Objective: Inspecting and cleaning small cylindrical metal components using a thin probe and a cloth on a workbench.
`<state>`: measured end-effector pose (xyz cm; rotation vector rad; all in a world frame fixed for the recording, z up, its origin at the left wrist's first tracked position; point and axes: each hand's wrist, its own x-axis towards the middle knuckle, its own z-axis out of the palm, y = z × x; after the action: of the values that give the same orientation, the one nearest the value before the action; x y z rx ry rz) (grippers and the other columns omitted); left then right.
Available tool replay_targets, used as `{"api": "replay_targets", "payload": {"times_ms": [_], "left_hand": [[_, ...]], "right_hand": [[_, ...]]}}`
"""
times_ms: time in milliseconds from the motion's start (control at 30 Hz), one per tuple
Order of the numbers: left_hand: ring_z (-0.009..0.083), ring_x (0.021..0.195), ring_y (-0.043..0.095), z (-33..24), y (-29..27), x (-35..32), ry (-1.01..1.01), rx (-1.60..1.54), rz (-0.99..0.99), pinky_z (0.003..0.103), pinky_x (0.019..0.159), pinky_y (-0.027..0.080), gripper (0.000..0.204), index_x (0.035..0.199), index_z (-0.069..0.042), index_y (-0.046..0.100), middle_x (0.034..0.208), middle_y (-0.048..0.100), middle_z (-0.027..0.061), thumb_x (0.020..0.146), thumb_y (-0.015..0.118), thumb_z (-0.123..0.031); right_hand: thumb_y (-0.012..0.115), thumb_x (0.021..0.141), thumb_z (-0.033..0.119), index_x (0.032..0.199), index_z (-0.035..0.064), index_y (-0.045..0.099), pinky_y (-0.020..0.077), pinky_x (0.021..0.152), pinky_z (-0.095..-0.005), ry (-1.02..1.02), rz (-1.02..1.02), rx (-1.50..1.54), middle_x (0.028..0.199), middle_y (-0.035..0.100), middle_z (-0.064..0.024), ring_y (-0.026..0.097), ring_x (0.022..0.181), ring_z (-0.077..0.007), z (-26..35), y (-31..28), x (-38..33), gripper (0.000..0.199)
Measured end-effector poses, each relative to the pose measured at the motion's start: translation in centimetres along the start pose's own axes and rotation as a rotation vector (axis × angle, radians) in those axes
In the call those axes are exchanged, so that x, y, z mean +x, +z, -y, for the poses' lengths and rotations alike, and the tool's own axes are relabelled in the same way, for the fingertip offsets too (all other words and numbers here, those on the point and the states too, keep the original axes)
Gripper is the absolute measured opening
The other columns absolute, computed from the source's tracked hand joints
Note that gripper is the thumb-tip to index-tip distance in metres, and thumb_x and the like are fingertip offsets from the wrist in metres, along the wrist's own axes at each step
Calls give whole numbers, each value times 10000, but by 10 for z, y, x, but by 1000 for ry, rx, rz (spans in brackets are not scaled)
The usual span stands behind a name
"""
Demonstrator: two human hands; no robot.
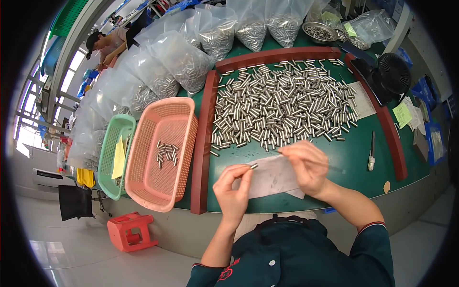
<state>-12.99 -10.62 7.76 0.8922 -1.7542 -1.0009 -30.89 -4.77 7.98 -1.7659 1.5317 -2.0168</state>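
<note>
Barely begun: few pins (167,153) in pink basket (143,191) centre-left, heap (282,105) waiting above; left hand (233,189) pinching pin (253,166), right hand (308,165) clenching thin tool (334,169).

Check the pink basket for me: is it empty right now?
No. The pink basket holds a small cluster of metal pins lying on its mesh floor.

The left hand (233,189) covers most of the small metal pin (253,166) pinched in its fingertips; whatever thin thing the right hand (308,165) pinches is too small to tell.
</note>
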Motion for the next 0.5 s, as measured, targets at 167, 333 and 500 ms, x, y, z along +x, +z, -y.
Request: {"api": "replay_targets", "payload": {"times_ms": [167,333,500], "left_hand": [[233,898,580,3,19,-13,391,629,326,339,769,436,235,946,-65,675,959,615,84,717,709,-24],[242,933,513,1,9,-19,321,747,298,374,836,347,327,1042,-90,674,998,570,67,724,736,-129],[235,891,492,-11,5,-17,299,699,242,368,794,346,344,1056,-66,662,965,562,58,733,741,-154]], "right_hand": [[517,956,97,924,-36,666,487,666,-217,607,-66,335,913,668,-68,605,751,-95,-18,10,-22,202],[530,943,65,928,-46,666,496,686,-228,581,2,310,919,667,-72,601,745,-100,-23,12,-24,177],[590,871,9,832,-77,667,501,624,-261,531,-30,243,839,694,-98,634,696,-150,-22,14,-23,122]]}}
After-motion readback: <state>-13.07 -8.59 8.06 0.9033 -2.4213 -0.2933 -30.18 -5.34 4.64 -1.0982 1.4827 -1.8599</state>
